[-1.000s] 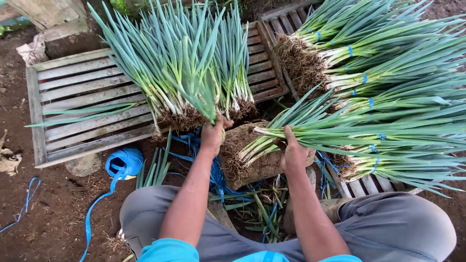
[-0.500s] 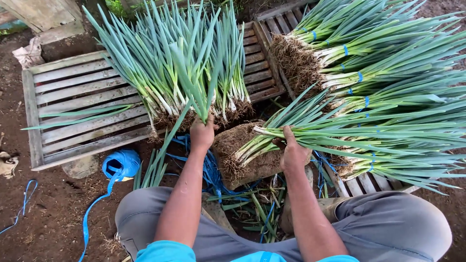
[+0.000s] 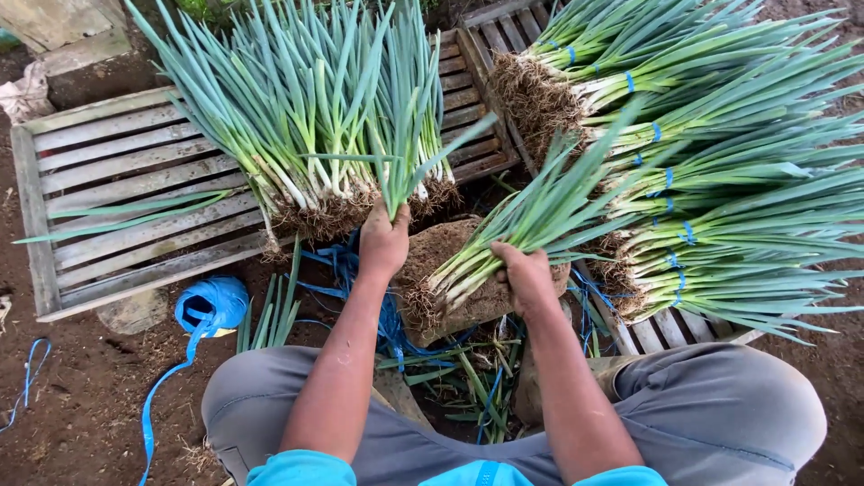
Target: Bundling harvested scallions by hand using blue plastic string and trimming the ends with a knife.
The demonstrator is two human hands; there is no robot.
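Observation:
My left hand (image 3: pixel 384 241) grips a few green onion stalks (image 3: pixel 396 184) pulled up from the loose pile of green onions (image 3: pixel 297 135) on the wooden slat pallet (image 3: pixel 99 171). My right hand (image 3: pixel 526 277) holds a bunch of green onions (image 3: pixel 531 220) lying across a wooden block (image 3: pixel 450 247) in front of my knees, roots toward me. To the right lie tied bundles of green onions (image 3: pixel 720 162) with blue bands and soil-caked roots.
A roll of blue plastic twine (image 3: pixel 211 304) lies on the dirt by my left knee, its strand trailing toward me. Loose blue twine (image 3: pixel 337 261) and trimmed leaves (image 3: pixel 468 378) lie between my legs. A second pallet (image 3: pixel 504 27) carries the tied bundles.
My left hand has lifted a few stalks out of the loose pile. My right hand has gathered its bunch more upright on the block.

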